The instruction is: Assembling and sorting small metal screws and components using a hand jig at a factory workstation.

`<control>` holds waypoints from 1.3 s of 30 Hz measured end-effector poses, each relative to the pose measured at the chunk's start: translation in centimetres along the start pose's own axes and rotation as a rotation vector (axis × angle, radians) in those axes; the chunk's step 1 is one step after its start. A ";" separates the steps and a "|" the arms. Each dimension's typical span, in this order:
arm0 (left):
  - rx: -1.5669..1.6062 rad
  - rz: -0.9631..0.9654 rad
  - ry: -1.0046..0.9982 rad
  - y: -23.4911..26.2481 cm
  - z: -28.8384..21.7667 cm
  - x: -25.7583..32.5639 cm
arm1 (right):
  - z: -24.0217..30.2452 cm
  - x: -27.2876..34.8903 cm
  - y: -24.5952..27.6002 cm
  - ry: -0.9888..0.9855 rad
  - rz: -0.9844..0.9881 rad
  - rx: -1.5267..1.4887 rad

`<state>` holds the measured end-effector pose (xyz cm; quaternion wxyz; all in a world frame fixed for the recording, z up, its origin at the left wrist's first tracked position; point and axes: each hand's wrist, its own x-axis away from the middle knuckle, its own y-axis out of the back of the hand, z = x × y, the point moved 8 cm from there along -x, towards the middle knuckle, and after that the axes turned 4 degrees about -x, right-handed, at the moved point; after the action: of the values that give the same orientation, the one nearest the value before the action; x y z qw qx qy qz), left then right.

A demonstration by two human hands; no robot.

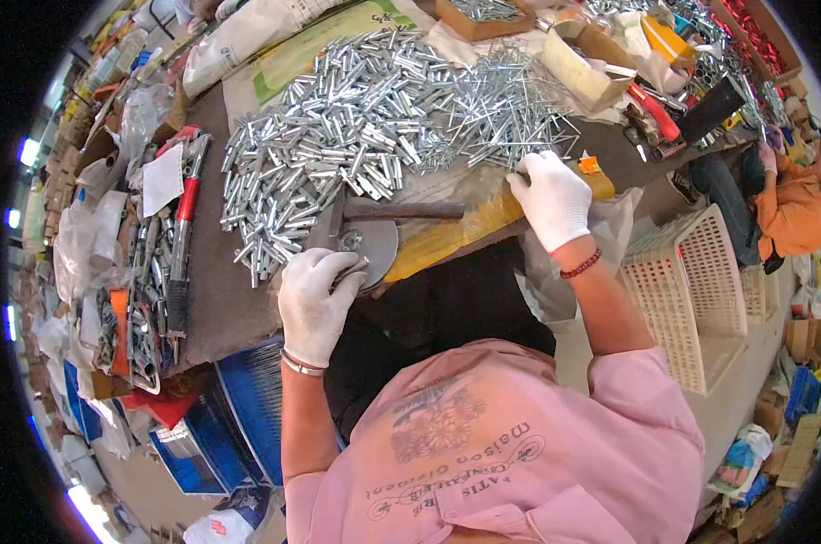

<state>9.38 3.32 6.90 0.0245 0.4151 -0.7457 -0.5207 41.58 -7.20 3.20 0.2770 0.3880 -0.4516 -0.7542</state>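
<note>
My left hand (316, 306), in a white glove, is closed in a pinch at the edge of a round grey metal plate (380, 250). A small shiny metal part shows at its fingertips; its exact kind is hard to make out. Beyond the plate lies a hammer (406, 211) with a wooden handle pointing right. My right hand (554, 201), also gloved, reaches the near edge of a heap of thin metal pins (508, 104), thumb and fingers slightly apart. Left of those pins spreads a large heap of short metal sleeves (338, 127). Tiny metal pieces (435, 151) lie between the heaps.
A tray of hand tools (161, 263) stands at the left. Yellow sheeting (456, 238) covers the table's front edge. Blue crates (252, 408) are below left, white plastic baskets (687, 299) at right. Another person in orange (796, 213) sits far right.
</note>
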 end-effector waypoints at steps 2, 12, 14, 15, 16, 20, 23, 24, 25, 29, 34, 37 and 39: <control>-0.009 -0.009 0.047 -0.3 1.0 0.4 | -0.6 -0.2 -0.4 -0.017 -0.019 0.001; 0.017 -0.064 0.073 -0.3 1.8 0.5 | 0.4 0.7 5.0 0.048 -0.038 0.003; 0.043 -0.033 0.072 -0.6 2.0 0.4 | 1.2 0.5 4.5 0.095 0.016 -0.022; 0.050 -0.032 0.066 -0.6 1.9 0.3 | 1.8 0.2 3.3 0.164 0.102 -0.080; 0.048 -0.032 0.072 -0.5 2.0 0.5 | 2.5 0.1 2.3 0.232 0.188 -0.138; 0.058 -0.037 0.077 -0.5 2.4 0.9 | 2.4 -0.9 0.9 0.232 0.235 -0.048; 0.055 -0.002 0.096 -0.4 2.3 1.0 | 3.6 -2.0 1.2 0.295 0.138 -0.093; 0.058 0.021 0.115 -0.3 2.4 1.1 | 4.5 -2.0 0.7 0.400 0.130 -0.087; 0.054 0.023 0.121 -0.3 2.5 1.2 | 4.6 -2.3 0.2 0.402 0.135 -0.092; 0.049 -0.050 0.064 -0.4 2.7 1.5 | 5.9 -2.4 -1.0 0.540 0.126 -0.043; 0.110 0.007 0.165 -0.6 3.5 1.7 | 11.6 0.6 2.1 0.562 0.174 -0.450; 0.089 0.022 0.178 -0.6 3.6 1.8 | 15.6 3.7 0.2 0.658 0.278 -0.511; 0.092 0.042 0.201 -0.9 4.1 2.0 | 16.2 4.2 -1.1 0.660 0.310 -0.490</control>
<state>6.67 5.02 3.51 0.0909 0.4501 -0.7710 -0.4412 25.64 -2.42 5.52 0.6001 0.4587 -0.1994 -0.6243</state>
